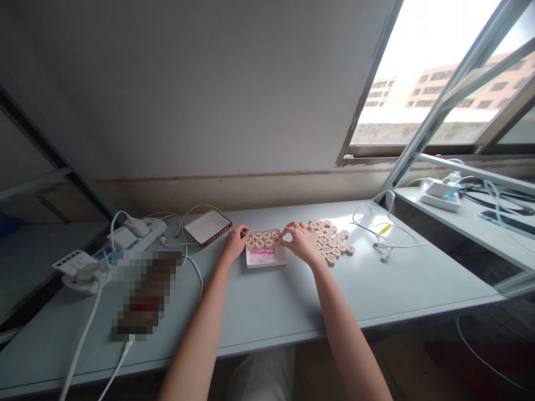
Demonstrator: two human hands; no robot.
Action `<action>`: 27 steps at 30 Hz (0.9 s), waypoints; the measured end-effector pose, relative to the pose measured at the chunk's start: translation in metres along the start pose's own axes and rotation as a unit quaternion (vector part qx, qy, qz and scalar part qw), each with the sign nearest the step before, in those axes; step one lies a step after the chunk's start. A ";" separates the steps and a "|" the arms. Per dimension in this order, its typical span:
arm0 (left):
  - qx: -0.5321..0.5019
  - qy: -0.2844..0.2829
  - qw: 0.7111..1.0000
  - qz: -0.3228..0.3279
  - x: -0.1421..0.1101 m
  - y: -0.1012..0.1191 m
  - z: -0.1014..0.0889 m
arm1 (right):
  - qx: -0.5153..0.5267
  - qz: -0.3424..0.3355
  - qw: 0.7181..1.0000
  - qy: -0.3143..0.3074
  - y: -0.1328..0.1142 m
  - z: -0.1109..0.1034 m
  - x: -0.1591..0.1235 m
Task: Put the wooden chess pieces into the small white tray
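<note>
A small white box (266, 265) lies on the desk between my hands. Two rows of round wooden Chinese chess pieces (259, 243) with dark characters fill its far part, and pink print shows on its bare near part. My left hand (236, 243) is closed at the box's far left corner, its fingertips touching the edge beside the end piece. At the right end of the far row, my right hand (300, 241) pinches a piece with thumb and fingers. Right of that hand, many loose chess pieces (330, 242) lie in a cluster, partly hidden behind it.
The box lid (208, 227) lies inside-up to the left, with a white cable beside it. Power strips (137, 236) with plugs and a blurred-out object (148, 295) are farther left. White cables (388, 244) lie on the right, near a metal frame (403, 161) and a window.
</note>
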State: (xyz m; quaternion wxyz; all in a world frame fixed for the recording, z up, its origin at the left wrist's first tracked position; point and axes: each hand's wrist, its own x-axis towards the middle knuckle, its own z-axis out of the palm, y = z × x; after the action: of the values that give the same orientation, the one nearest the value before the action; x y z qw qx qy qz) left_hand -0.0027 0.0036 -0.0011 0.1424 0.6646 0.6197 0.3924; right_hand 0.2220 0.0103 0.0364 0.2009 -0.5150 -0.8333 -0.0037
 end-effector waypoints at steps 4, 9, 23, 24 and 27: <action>0.002 0.002 1.000 0.003 0.000 0.000 0.000 | 0.010 0.005 1.000 -0.015 0.000 0.002 0.000; 0.003 0.001 1.000 0.008 0.000 -0.001 0.000 | 0.011 -0.004 1.000 0.006 -0.002 0.001 0.000; 0.007 0.003 1.000 0.008 -0.001 -0.001 0.000 | 0.009 -0.057 0.998 0.005 -0.007 0.004 0.001; 0.007 0.002 1.000 0.008 -0.001 -0.001 0.000 | 0.014 -0.067 0.998 0.005 -0.008 0.003 0.001; 0.006 -0.001 1.000 0.008 0.000 -0.001 0.000 | 0.018 -0.093 0.995 0.009 -0.013 0.003 0.002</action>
State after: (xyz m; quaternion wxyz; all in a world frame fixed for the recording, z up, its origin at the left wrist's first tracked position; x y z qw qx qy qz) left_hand -0.0035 0.0037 -0.0022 0.1362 0.6708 0.6166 0.3890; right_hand 0.2094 0.0067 0.0369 0.2162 -0.4311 -0.8759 -0.0120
